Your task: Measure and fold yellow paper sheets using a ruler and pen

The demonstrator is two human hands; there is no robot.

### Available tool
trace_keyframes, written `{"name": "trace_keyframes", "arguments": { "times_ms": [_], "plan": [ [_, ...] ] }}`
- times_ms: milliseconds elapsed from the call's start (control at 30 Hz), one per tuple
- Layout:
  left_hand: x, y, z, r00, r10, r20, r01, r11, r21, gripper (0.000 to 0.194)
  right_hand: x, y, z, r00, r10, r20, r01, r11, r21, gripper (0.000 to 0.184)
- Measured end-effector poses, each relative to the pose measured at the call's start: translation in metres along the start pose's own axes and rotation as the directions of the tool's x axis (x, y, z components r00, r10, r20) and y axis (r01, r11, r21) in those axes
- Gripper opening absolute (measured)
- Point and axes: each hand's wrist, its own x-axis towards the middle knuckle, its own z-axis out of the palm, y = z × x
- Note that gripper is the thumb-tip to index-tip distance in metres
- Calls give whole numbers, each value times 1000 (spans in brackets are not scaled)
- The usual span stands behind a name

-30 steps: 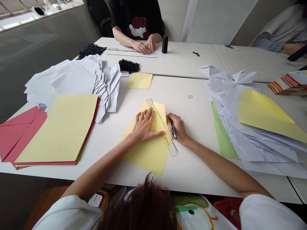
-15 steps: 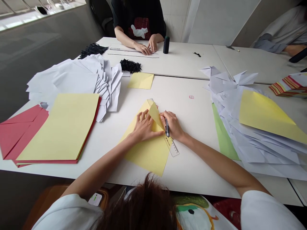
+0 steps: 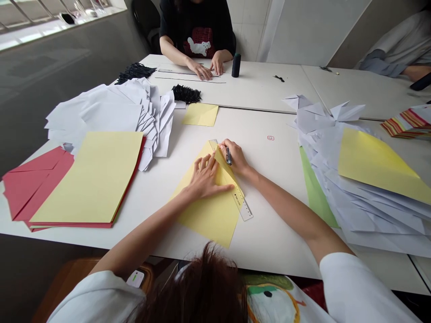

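Observation:
A yellow sheet [image 3: 208,215] lies on the white table [image 3: 266,233] in front of me, with a clear ruler [image 3: 240,202] laid across it. My left hand [image 3: 204,177] lies flat, fingers spread, pressing the ruler and paper down. My right hand [image 3: 234,157] is closed round a dark pen [image 3: 228,156] and also lifts the sheet's right flap [image 3: 222,161] up against the ruler's edge near its far end.
A yellow and red paper stack [image 3: 90,179] lies at the left, with white folded sheets [image 3: 128,107] behind it. White, green and yellow paper [image 3: 363,179] is piled at the right. Another person's hands [image 3: 205,69] rest on the far table beside a black spool [image 3: 236,65].
My right hand has slid away from me along the ruler, from its middle to its far end, lifting the paper's right flap up over the ruler. My left hand has stayed put.

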Motion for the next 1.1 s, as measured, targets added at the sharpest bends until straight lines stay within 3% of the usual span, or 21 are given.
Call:
{"name": "trace_keyframes", "arguments": {
  "times_ms": [200, 333, 533, 900, 1100],
  "plan": [
    [-1, 1, -3, 1000, 0, 4, 0, 999, -35, 101, -12, -5, -14, 998, 56, -15, -54, 993, 104, 23],
    [-2, 3, -8, 1000, 14, 21, -13, 999, -48, 88, -41, -11, -28, 995, 96, 6, -95, 978, 185, 25],
    [-1, 6, -10, 1000, 7, 26, -7, 1000, -30, 80, -92, -24, -49, 985, 172, 26, -174, 976, 133, 25],
    [0, 1, -2, 1000, 6, 0, -6, 1000, 0, 100, -161, -47, -74, 991, 134, -8, -134, 991, -2, 20],
    [1, 2, 1, 999, -41, 20, 41, 999, 9, 120, -154, -40, -76, 951, 302, -67, -289, 944, 158, 23]
  ]
}}
